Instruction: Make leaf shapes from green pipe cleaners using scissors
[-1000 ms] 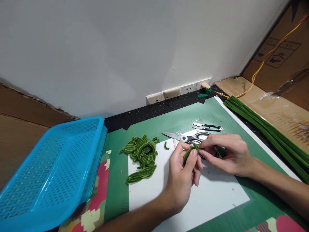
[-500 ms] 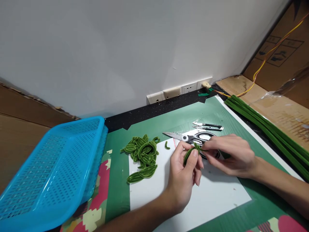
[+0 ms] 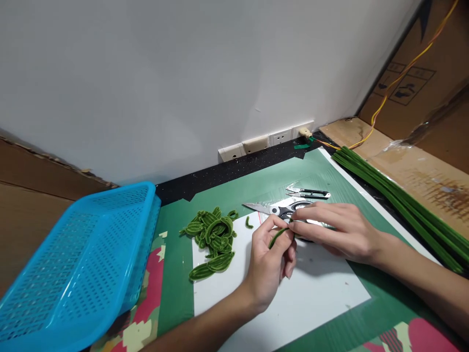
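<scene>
My left hand [image 3: 269,259] pinches a green pipe cleaner [image 3: 277,236] between thumb and fingers, above a white sheet [image 3: 311,288]. My right hand [image 3: 335,232] meets it from the right, its fingertips closed at the upper end of the same piece; that end is mostly hidden. Behind the hands lie black-handled scissors [image 3: 274,210], partly covered by my right hand, and small thread snips [image 3: 308,193]. To the left is a pile of leaf shapes bent from green pipe cleaners [image 3: 216,232]. A short curved offcut [image 3: 248,223] rests between pile and scissors.
A blue perforated plastic basket [image 3: 141,254] stands at the left. Long green pipe cleaners [image 3: 395,200] lie bundled along the right edge of the green mat [image 3: 176,293]. A plug with a yellow cord [image 3: 305,132] sits in the wall sockets. Cardboard [image 3: 432,122] stands at the right.
My right hand has moved in against the left, and its fingers now cover the pipe cleaner's tip, which showed before. The whole view has shifted slightly.
</scene>
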`<state>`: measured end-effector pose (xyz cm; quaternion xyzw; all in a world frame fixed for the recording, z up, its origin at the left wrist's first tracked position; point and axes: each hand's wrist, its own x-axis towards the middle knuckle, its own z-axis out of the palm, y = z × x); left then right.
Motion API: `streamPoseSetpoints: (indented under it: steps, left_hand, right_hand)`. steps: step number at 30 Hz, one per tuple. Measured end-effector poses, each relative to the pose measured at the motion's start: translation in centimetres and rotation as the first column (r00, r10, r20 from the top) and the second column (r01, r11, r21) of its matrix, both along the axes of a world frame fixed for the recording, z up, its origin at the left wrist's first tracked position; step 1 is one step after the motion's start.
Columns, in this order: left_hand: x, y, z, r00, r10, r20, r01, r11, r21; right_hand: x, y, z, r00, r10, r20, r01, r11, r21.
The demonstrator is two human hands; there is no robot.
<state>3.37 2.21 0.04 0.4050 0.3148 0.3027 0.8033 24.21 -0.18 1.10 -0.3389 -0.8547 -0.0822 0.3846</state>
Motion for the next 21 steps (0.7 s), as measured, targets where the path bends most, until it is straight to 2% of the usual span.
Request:
streamPoseSetpoints:
  steps: [3,7,13,21]
  left_hand:
    - [-0.01,0.16,0.03,1.0,-0.016,0.0,0.016,1.0,-0.004]
    - [-0.07,0.35,0.09,0.999,-0.037,0.021,0.038,0.999,-0.021]
    - [-0.28,0.54,0.17,0.997,-0.048,0.058,0.051,0.998,-0.045]
    - [-0.28,0.17,0.31,1.0,-0.025,-0.012,0.025,0.999,0.041]
  right_hand:
    - [0.24,0.18,-0.44,1.0,0.002,-0.03,-0.003,1.0,-0.031]
    - [0.51,0.12,-0.86,1.0,0.01,0.018,-0.009,0.999,-0.032]
    - [0.18,0.35,-0.46,1.0,-0.001,-0.029,0.001,1.0,-0.008]
    - [-0.3,0.62,-1.08,0.977,0.02,-0.213,-0.064,0.978,-0.2]
